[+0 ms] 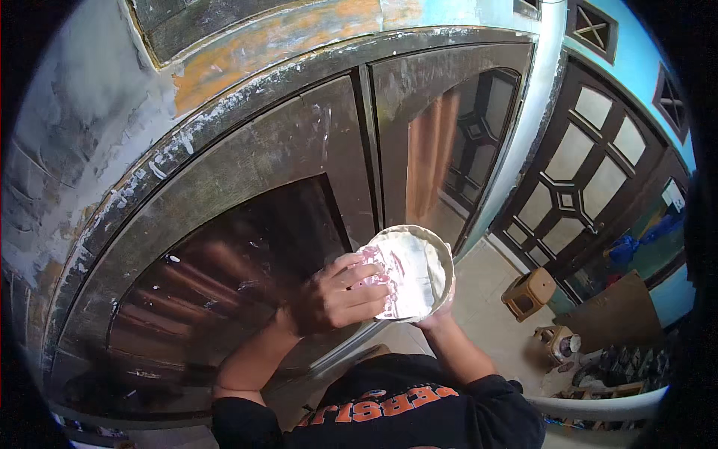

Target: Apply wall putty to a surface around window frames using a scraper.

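Note:
My right hand [437, 313] holds a round, shallow container [422, 277] with bright white contents and a pale rim from behind and below, so most of its fingers are hidden. My left hand [348, 292] is at the container's left side, its fingers curled on a pink, white-streaked item [374, 262], too glared to make out exactly. Just beyond both hands stands a dark brown wooden door [284, 142] with glass panes and white smears along its arched frame [172, 150].
A patchy grey and orange wall [262, 52] surrounds the frame. At the right are another brown door [565, 172] with frosted panes, a plastic stool [527, 293], a small stool with items [561, 344], a leaning board [621, 307] and a rack of footwear [621, 374] on the tiled floor [479, 284].

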Motion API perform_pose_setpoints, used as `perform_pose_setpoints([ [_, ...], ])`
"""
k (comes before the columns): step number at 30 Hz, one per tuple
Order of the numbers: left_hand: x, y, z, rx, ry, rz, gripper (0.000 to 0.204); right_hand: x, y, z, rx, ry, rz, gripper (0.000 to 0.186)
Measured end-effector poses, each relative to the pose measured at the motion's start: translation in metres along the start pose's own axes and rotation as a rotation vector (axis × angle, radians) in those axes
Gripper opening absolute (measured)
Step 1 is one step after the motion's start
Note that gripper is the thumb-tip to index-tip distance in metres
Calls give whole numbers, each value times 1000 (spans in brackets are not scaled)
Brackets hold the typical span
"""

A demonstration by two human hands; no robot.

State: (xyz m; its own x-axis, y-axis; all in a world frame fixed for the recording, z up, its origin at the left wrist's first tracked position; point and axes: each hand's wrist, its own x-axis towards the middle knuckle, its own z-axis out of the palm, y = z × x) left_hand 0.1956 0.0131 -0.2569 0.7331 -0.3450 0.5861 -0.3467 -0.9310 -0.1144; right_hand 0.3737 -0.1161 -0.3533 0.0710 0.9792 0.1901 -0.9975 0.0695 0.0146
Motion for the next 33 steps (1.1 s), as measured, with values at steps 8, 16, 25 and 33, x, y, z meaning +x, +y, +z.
perform_pose_setpoints([
  [8,-10,9,1,65,-29,-22,8,2,1,1,23,-26,-54,86],
  [16,-16,9,12,80,0,-41,10,3,-1,-1,-50,-4,-48,84],
  [25,-14,7,10,76,22,-25,15,3,1,5,-30,11,-32,84],
  [33,-21,9,15,79,17,-34,15,4,0,2,-43,9,-59,84],
])
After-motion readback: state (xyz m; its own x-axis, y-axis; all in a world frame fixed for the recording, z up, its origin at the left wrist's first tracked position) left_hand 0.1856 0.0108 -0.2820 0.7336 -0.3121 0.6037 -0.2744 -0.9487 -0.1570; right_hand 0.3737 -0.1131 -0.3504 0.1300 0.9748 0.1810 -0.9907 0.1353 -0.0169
